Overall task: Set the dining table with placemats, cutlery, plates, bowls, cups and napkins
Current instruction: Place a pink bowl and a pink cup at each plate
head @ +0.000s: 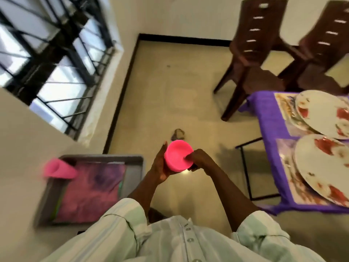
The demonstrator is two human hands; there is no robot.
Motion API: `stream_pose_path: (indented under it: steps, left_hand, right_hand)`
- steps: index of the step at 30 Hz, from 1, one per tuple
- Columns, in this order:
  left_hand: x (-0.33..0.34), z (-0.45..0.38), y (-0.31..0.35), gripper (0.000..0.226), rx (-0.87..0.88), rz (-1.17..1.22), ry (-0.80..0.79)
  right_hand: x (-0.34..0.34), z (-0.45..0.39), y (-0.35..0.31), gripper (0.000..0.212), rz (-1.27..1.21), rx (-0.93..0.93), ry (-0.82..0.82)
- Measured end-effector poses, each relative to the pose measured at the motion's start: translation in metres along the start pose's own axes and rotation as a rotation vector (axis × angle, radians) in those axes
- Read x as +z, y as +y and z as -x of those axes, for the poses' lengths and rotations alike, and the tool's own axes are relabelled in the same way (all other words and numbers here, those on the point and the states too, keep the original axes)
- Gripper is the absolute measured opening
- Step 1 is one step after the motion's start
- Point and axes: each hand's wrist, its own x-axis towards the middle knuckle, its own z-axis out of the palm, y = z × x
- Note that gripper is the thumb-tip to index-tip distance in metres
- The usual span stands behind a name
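I hold a pink cup [176, 155] in front of my chest, above the floor. My left hand [160, 165] cups its left side and base. My right hand [198, 159] grips its right rim, with fingers reaching into the mouth. A second pink cup [59, 170] lies on its side at the left corner of a grey tray [132, 161]. At the right, the dining table [270, 133] under a purple cloth carries two white plates with red flowers, the far plate [321, 112] and the near plate [321, 163], each on a printed placemat [294, 176].
Folded pink and purple cloths [92, 191] fill the tray at my left. Two brown plastic chairs [258, 53] stand beyond the table's far end. A barred window [52, 63] takes up the left wall. A small dark object [177, 134] lies on the beige floor.
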Motion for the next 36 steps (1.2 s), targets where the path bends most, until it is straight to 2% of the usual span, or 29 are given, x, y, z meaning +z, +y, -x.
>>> stream_pose_path:
  steps: [3, 7, 9, 11, 16, 21, 25, 31, 34, 36]
  left_hand:
    - [0.052, -0.009, -0.04, 0.086, -0.073, -0.08, -0.14]
    - [0.123, -0.008, -0.11, 0.072, -0.144, -0.139, -0.273]
    - [0.16, -0.001, -0.143, 0.084, -0.167, -0.152, -0.309]
    - [0.19, 0.006, -0.172, 0.09, -0.173, -0.161, -0.324]
    - [0.253, 0.014, -0.241, 0.073, -0.224, -0.187, -0.336]
    - [0.311, 0.013, -0.288, 0.066, -0.204, -0.255, -0.328]
    - [0.354, -0.003, -0.312, 0.061, -0.189, -0.3, -0.382]
    - [0.423, -0.048, -0.335, 0.06, -0.215, -0.358, -0.46]
    - [0.465, -0.068, -0.335, 0.052, -0.269, -0.377, -0.498]
    - [0.486, -0.083, -0.332, 0.046, -0.243, -0.385, -0.496]
  right_hand:
    - [-0.049, 0.031, 0.047, 0.019, -0.045, 0.026, 0.152]
    - [-0.111, 0.082, 0.116, 0.023, -0.137, 0.027, 0.36]
    - [-0.139, 0.109, 0.149, 0.024, -0.16, 0.044, 0.453]
    - [-0.162, 0.132, 0.177, 0.024, -0.185, 0.041, 0.527]
    - [-0.208, 0.184, 0.239, 0.034, -0.308, 0.017, 0.687]
    - [-0.249, 0.218, 0.276, 0.033, -0.424, -0.061, 0.98]
    - [-0.285, 0.223, 0.296, 0.023, -0.436, -0.031, 1.073]
    - [-0.362, 0.198, 0.318, 0.026, -0.396, 0.072, 1.166]
    - [-0.406, 0.185, 0.319, 0.025, -0.377, 0.105, 1.187]
    - [-0.431, 0.175, 0.316, 0.023, -0.364, 0.113, 1.185]
